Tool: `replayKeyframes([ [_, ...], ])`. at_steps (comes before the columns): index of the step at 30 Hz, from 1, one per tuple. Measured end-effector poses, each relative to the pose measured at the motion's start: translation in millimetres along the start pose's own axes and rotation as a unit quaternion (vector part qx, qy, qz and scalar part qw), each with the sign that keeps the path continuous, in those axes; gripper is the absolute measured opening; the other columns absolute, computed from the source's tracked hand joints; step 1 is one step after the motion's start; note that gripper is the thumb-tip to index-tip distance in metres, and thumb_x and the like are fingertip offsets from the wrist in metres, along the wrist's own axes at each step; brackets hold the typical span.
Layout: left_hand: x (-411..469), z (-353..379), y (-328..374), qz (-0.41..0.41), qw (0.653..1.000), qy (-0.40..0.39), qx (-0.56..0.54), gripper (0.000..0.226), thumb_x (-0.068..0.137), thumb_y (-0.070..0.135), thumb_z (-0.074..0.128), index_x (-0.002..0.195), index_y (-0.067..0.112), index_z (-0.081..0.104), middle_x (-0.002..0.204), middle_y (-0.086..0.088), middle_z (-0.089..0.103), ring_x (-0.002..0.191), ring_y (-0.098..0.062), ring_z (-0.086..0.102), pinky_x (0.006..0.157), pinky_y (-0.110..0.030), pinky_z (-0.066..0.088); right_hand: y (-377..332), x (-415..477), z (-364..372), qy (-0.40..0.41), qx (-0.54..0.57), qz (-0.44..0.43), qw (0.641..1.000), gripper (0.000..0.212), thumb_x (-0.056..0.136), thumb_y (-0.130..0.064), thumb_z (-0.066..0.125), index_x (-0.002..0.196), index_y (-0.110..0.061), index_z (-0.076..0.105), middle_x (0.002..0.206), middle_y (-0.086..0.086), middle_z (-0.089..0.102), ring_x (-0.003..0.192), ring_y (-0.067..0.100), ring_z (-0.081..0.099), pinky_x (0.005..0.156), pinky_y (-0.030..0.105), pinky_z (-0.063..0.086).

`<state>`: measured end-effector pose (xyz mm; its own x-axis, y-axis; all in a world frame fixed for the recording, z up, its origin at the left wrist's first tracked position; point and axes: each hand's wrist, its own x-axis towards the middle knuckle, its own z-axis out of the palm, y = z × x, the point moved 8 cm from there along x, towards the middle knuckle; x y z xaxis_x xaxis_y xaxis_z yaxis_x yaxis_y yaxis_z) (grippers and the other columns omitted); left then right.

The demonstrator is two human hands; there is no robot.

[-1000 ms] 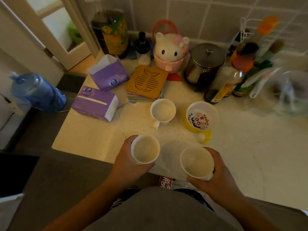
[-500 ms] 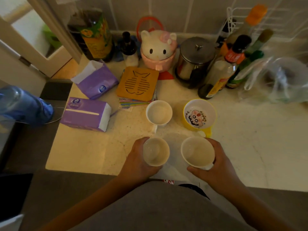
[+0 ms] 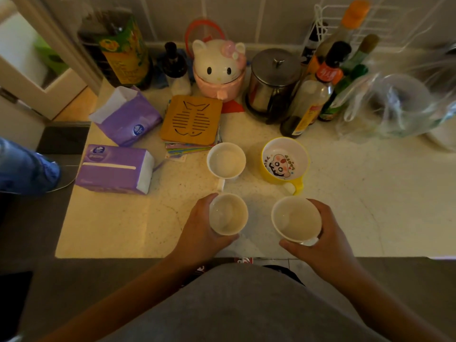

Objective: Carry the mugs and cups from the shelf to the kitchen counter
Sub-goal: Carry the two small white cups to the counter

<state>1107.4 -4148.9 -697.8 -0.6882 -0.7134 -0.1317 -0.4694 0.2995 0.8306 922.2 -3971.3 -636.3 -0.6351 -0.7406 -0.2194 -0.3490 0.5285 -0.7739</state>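
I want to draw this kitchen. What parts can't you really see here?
- Whether the two held cups, left and right, touch the counter: head view looks straight down.
- Contents of the plastic bag: blurred, crinkled film.
- Bottle labels: too small.
- Blue object: cut off by the left edge.

glossy white cups (image 3: 228, 214); speckled stone counter (image 3: 370, 193); shiny metal pot (image 3: 272, 80) at one o'clock; wooden trivet (image 3: 191, 120); crinkly clear bag (image 3: 394, 107).

Four cups sit at the counter's (image 3: 370, 193) near edge: three white cups (image 3: 226, 160) (image 3: 228, 214) (image 3: 296, 219) and one yellow mug (image 3: 285, 161). Two purple tissue packs (image 3: 128, 114) (image 3: 114, 169) lie to the left. One cat-shaped jar (image 3: 218, 67), one steel pot (image 3: 272, 81) and one wooden trivet (image 3: 192, 120) stand behind.
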Motion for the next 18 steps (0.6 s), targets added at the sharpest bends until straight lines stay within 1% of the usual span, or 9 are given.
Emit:
replayKeyframes([
  [2,-0.9,1.0,-3.8,-0.014,1.0,-0.017,0.011,0.103,0.052,0.054,0.087,0.139,0.035,0.034,0.136,0.016,0.047,0.124,-0.004,0.045,0.103,-0.034,0.042,2.7,-3.1,-0.6,0.006,0.006,0.004,1.0,0.093,0.044,-0.073,0.074,0.123,-0.056,0.028,0.113,-0.048,0.041,0.106,-0.019,0.046,0.07,0.013,0.044],
  [4,-4.2,-1.7,-8.6,-0.032,0.999,-0.027,0.022,0.112,0.049,0.061,0.084,0.143,0.038,0.026,0.138,0.018,0.044,0.125,-0.004,0.043,0.102,-0.034,0.041,5.8,-5.9,-0.4,0.013,0.01,0.007,1.0,0.093,0.044,-0.072,0.075,0.123,-0.056,0.029,0.112,-0.048,0.041,0.105,-0.02,0.046,0.07,0.013,0.044],
  [6,-10.5,-10.3,-14.1,-0.047,0.998,-0.02,0.038,0.111,0.049,0.069,0.078,0.141,0.044,0.022,0.135,0.025,0.04,0.122,0.001,0.04,0.097,-0.03,0.038,9.6,-8.0,1.1,0.017,0.014,0.013,1.0,0.092,0.043,-0.071,0.075,0.121,-0.058,0.028,0.112,-0.047,0.042,0.105,-0.018,0.047,0.07,0.013,0.043],
  [8,-16.6,-23.5,-19.6,-0.042,0.995,0.003,0.088,0.104,0.053,0.075,0.071,0.141,0.043,0.025,0.137,0.02,0.041,0.122,0.003,0.034,0.098,-0.031,0.036,14.9,-9.4,4.0,0.021,0.018,0.02,0.999,0.09,0.043,-0.07,0.077,0.118,-0.062,0.027,0.112,-0.042,0.044,0.103,-0.011,0.051,0.071,0.013,0.042],
  [9,-18.5,-29.9,-22.2,-0.032,0.991,0.012,0.129,0.103,0.054,0.077,0.067,0.141,0.039,0.028,0.141,0.014,0.04,0.125,0.0,0.032,0.102,-0.034,0.035,17.8,-9.9,6.0,0.024,0.021,0.022,0.999,0.09,0.043,-0.068,0.079,0.116,-0.063,0.028,0.112,-0.039,0.044,0.102,-0.008,0.051,0.071,0.013,0.042],
  [11,-20.3,-36.8,-26.7,-0.014,0.976,0.005,0.219,0.106,0.057,0.084,0.058,0.144,0.03,0.029,0.152,0.004,0.034,0.139,-0.01,0.023,0.113,-0.041,0.025,24.0,-10.9,10.9,0.027,0.029,0.027,0.999,0.089,0.043,-0.062,0.081,0.114,-0.063,0.028,0.111,-0.036,0.045,0.101,-0.007,0.051,0.072,0.015,0.042],
  [13,-21.8,-36.7,-33.4,-0.01,0.957,-0.033,0.288,0.112,0.058,0.091,0.048,0.147,0.026,0.026,0.159,-0.001,0.022,0.147,-0.019,0.008,0.119,-0.047,0.013,30.0,-12.1,16.1,0.029,0.032,0.031,0.999,0.089,0.044,-0.059,0.083,0.115,-0.061,0.028,0.11,-0.035,0.046,0.1,-0.007,0.051,0.072,0.016,0.042],
  [15,-24.6,-35.6,-41.8,-0.014,0.939,-0.066,0.337,0.115,0.059,0.094,0.04,0.15,0.026,0.022,0.162,-0.002,0.011,0.149,-0.021,-0.002,0.12,-0.051,0.005,35.7,-13.6,21.2,0.028,0.033,0.034,0.998,0.091,0.045,-0.057,0.083,0.118,-0.058,0.029,0.111,-0.035,0.045,0.1,-0.008,0.051,0.073,0.015,0.042],
  [18,-27.0,-35.5,-48.7,-0.012,0.926,-0.082,0.369,0.115,0.061,0.096,0.034,0.151,0.026,0.018,0.163,-0.004,0.005,0.149,-0.023,-0.006,0.119,-0.053,0.004,42.5,-14.7,26.7,0.029,0.038,0.037,0.998,0.091,0.047,-0.057,0.083,0.118,-0.058,0.028,0.112,-0.036,0.043,0.1,-0.009,0.05,0.072,0.014,0.042],
])
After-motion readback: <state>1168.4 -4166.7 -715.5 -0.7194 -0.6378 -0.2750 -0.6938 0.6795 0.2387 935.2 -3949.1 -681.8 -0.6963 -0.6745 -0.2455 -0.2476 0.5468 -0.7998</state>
